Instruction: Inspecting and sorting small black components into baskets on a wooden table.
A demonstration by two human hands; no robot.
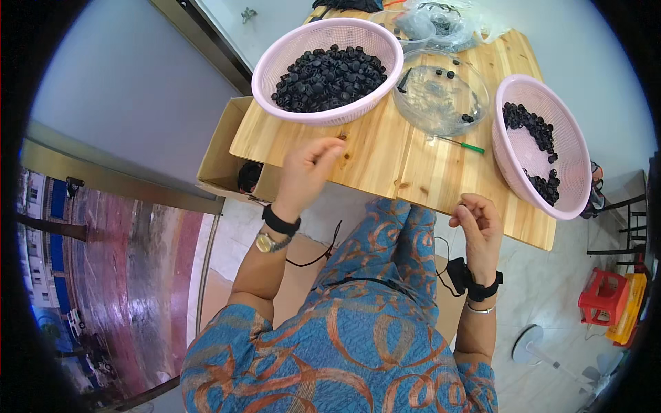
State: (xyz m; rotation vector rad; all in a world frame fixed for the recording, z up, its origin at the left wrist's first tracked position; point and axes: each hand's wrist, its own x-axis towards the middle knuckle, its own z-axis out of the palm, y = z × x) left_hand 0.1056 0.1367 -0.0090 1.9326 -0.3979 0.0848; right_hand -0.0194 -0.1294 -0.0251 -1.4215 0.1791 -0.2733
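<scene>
Head view: the left hand (306,168) is held pinched over the bench (385,162) edge just below the full basket (327,69) of black caps (329,77), seemingly for easy reach, while the right hand (477,224) is curled loosely below the second basket (544,144); nothing can be made out in either grip.

Light wooden table (385,162) carries two pink perforated baskets — left basket (327,69) heaped with small black parts, right basket (544,144) partly filled — a clear plastic bowl (441,100) between them, and a green-tipped tool (460,143).
</scene>
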